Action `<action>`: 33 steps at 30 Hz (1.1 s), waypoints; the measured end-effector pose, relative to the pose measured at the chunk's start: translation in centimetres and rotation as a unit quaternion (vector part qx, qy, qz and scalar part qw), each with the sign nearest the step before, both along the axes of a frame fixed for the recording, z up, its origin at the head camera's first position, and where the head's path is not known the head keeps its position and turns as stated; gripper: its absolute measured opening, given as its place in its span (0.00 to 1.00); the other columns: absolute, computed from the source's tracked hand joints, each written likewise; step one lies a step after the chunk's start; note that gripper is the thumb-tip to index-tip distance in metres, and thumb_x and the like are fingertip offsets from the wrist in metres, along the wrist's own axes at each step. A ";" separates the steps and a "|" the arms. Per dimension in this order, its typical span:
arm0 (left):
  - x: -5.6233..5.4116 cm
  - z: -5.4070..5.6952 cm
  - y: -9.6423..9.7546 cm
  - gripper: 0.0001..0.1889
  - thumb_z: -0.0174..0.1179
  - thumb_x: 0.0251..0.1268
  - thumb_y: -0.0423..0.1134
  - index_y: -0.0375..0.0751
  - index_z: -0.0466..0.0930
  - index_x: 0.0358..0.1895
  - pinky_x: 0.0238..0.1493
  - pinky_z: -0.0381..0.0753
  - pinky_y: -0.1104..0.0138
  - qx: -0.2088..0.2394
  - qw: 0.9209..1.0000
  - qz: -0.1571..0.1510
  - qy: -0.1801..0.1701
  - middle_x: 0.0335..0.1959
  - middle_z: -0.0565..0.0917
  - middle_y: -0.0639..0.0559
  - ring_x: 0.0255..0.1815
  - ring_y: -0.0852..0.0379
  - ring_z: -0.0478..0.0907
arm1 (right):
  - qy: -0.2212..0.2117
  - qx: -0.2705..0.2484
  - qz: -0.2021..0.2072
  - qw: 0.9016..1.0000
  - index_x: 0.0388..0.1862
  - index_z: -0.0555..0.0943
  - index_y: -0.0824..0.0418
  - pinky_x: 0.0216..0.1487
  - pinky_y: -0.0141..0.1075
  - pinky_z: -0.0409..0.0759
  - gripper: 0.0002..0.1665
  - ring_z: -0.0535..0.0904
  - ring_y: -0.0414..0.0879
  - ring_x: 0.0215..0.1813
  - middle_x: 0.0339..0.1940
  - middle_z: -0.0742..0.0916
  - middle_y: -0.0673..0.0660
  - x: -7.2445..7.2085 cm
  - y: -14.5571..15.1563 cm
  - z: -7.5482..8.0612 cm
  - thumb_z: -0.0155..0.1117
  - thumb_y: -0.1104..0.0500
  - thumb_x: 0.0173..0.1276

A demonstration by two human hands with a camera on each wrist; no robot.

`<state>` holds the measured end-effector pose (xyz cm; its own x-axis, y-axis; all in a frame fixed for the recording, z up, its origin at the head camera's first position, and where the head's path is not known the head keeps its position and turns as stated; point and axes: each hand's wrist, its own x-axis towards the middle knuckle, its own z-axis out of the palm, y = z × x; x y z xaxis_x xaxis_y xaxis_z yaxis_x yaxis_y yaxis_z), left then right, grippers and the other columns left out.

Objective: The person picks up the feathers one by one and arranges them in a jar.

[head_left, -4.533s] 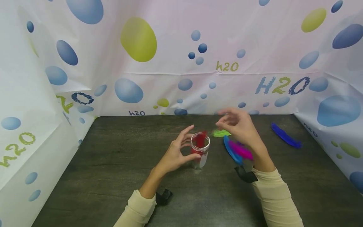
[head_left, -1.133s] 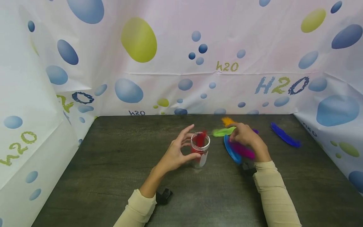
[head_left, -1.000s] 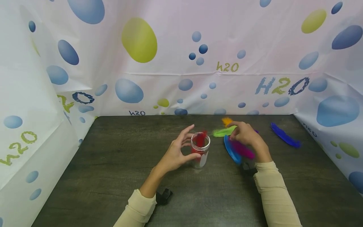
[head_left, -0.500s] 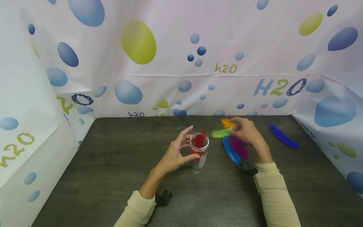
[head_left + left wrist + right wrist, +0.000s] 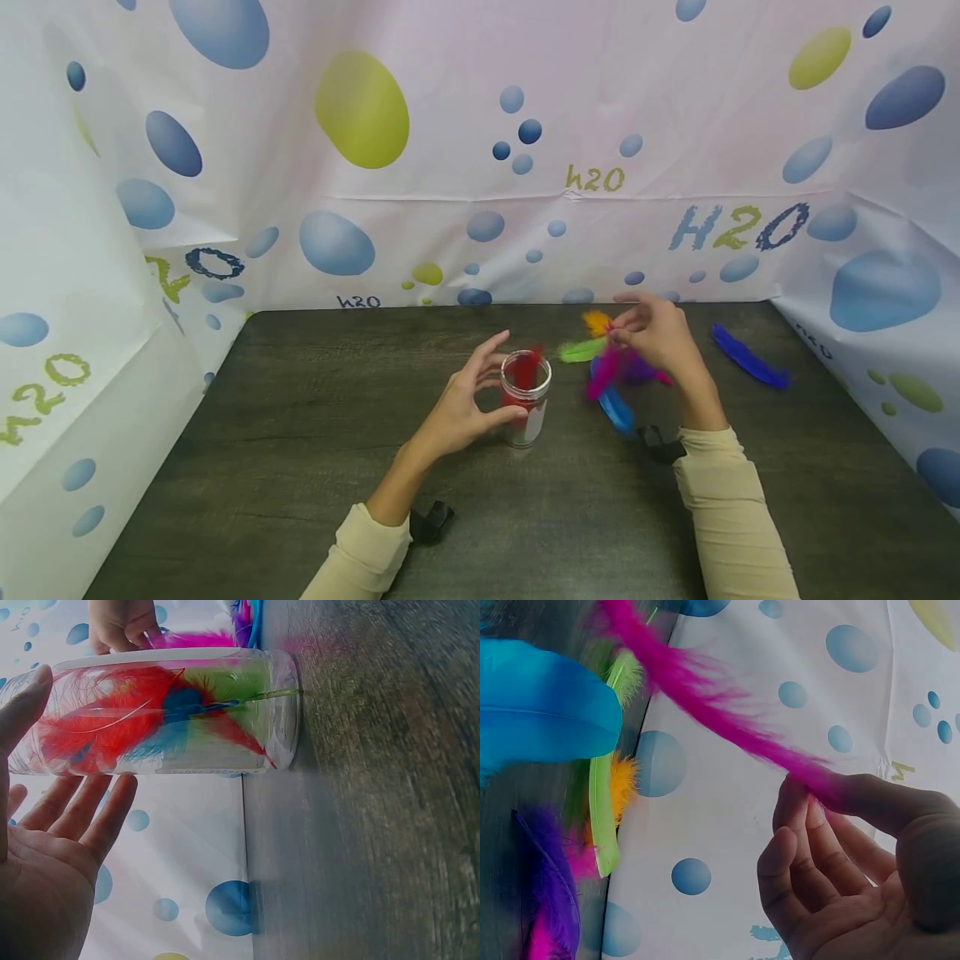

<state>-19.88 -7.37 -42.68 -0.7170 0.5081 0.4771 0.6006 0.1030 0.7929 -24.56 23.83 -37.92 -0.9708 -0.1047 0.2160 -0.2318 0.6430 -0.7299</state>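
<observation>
A clear glass jar [image 5: 534, 421] stands upright on the dark table, its top uncovered. My left hand [image 5: 461, 408] holds it from the left, thumb in front and fingers behind. Red [image 5: 105, 727], blue [image 5: 180, 705] and green feathers [image 5: 244, 682] are inside the jar in the left wrist view; a red tip rises above its rim. To the right, my right hand [image 5: 660, 333] pinches one end of a magenta feather [image 5: 606, 371] between thumb and fingertips. This feather [image 5: 712, 720] hangs from the fingers above the others, its far end free.
Beneath the right hand lie a light blue feather [image 5: 617, 412], a green one [image 5: 581, 351], an orange one [image 5: 596, 323] and a purple one [image 5: 637, 368] with pink beside it. Farther right is a dark blue feather [image 5: 750, 357]. A printed sheet [image 5: 450, 167] borders the table.
My right hand has come down to the feathers, pinched the magenta feather and raised it, its free end swinging left. The left hand stays at the jar.
</observation>
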 end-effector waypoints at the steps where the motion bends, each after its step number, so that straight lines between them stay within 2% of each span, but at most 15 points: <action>1: 0.0 0.0 0.0 0.51 0.74 0.58 0.24 0.32 0.51 0.81 0.64 0.82 0.56 0.000 1.000 0.000 0.001 0.65 0.79 0.34 0.66 0.37 0.78 | -0.005 -0.006 0.000 1.000 0.68 0.74 0.73 0.36 0.31 0.87 0.29 0.90 0.58 0.38 0.41 0.90 0.69 0.0 0.0 0.0 0.68 0.72 0.69; 5: 0.0 -0.1 0.0 0.51 0.74 0.59 0.23 0.33 0.51 0.81 0.64 0.83 0.56 0.001 1.000 0.000 0.002 0.65 0.79 0.33 0.66 0.37 0.78 | -0.027 -0.023 -0.006 0.999 0.71 0.73 0.70 0.40 0.32 0.85 0.30 0.90 0.59 0.41 0.45 0.90 0.69 0.1 0.1 0.0 0.67 0.70 0.71; 10: 0.0 -0.1 -0.1 0.51 0.74 0.58 0.23 0.34 0.51 0.81 0.64 0.83 0.56 0.000 1.000 0.000 0.000 0.65 0.79 0.33 0.66 0.37 0.78 | -0.034 -0.033 -0.014 0.999 0.73 0.72 0.69 0.46 0.41 0.84 0.32 0.89 0.60 0.43 0.45 0.91 0.68 0.0 0.3 0.0 0.68 0.68 0.72; 14: 0.0 -0.1 -0.1 0.50 0.74 0.59 0.23 0.33 0.51 0.81 0.63 0.83 0.56 0.000 1.000 -0.002 0.006 0.65 0.79 0.33 0.65 0.37 0.78 | -0.024 -0.037 -0.021 0.999 0.73 0.73 0.68 0.44 0.36 0.81 0.31 0.89 0.60 0.43 0.44 0.91 0.67 0.1 0.5 0.1 0.68 0.68 0.72; 17: 0.0 0.0 -0.1 0.50 0.74 0.59 0.24 0.31 0.51 0.81 0.62 0.84 0.55 0.001 1.000 -0.003 0.014 0.64 0.79 0.32 0.64 0.36 0.79 | -0.024 -0.046 -0.027 0.998 0.73 0.74 0.67 0.42 0.31 0.80 0.31 0.89 0.54 0.44 0.44 0.91 0.66 0.3 0.5 0.2 0.68 0.66 0.73; 22: 0.0 0.0 -0.1 0.50 0.74 0.59 0.24 0.33 0.51 0.81 0.63 0.83 0.55 0.001 1.000 -0.002 0.010 0.64 0.79 0.33 0.65 0.36 0.78 | -0.032 -0.075 -0.038 0.996 0.73 0.73 0.66 0.41 0.28 0.83 0.30 0.86 0.40 0.40 0.45 0.91 0.65 0.4 0.6 0.3 0.68 0.64 0.74; 27: 0.1 -0.1 -0.1 0.52 0.74 0.58 0.24 0.34 0.51 0.82 0.63 0.83 0.57 0.003 1.000 -0.002 0.009 0.64 0.79 0.33 0.65 0.37 0.78 | -0.036 -0.113 -0.027 0.993 0.75 0.71 0.69 0.38 0.28 0.85 0.32 0.85 0.34 0.35 0.44 0.91 0.65 0.4 0.9 0.2 0.67 0.65 0.74; 29: 0.1 -0.1 -0.1 0.52 0.75 0.57 0.23 0.34 0.51 0.82 0.63 0.83 0.57 0.003 1.000 -0.002 0.011 0.64 0.79 0.33 0.65 0.37 0.78 | -0.037 -0.128 -0.021 0.991 0.75 0.70 0.70 0.37 0.29 0.86 0.33 0.85 0.34 0.34 0.43 0.92 0.62 0.4 0.9 0.2 0.68 0.66 0.74; 33: 0.1 -0.2 -0.1 0.52 0.75 0.57 0.24 0.34 0.51 0.82 0.63 0.83 0.58 0.002 1.000 -0.002 0.012 0.64 0.79 0.33 0.65 0.38 0.78 | -0.039 -0.159 -0.012 0.986 0.75 0.70 0.69 0.36 0.30 0.86 0.34 0.85 0.35 0.35 0.38 0.91 0.49 0.4 1.0 0.3 0.68 0.67 0.73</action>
